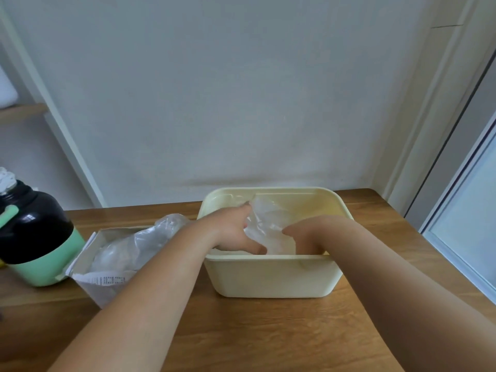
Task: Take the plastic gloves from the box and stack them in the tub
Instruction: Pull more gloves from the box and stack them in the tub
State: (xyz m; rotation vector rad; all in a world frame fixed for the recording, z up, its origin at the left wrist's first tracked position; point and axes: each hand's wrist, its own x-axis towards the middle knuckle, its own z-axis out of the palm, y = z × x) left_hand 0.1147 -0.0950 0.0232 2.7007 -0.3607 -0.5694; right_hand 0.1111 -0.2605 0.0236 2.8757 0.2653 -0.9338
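Left hand point(230, 232) spread, pressing glove point(268, 221) flat inside tub point(273, 277) so it stacks; right hand point(306, 234) beside it, fingers hidden by rim, grip unclear. Box point(102, 288) left of left hand holds more gloves point(134, 245).

A home: wooden table point(241, 331) against a plain wall point(241, 89), drink flask point(35, 232).

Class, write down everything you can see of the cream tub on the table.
The tub is a pale cream, rectangular container that looks like plastic, with rounded corners, a rolled rim and an open top. It stands upright on the wooden table, right of the box. Clear gloves lie inside. The left hand and right hand reach in over its near wall onto the gloves.
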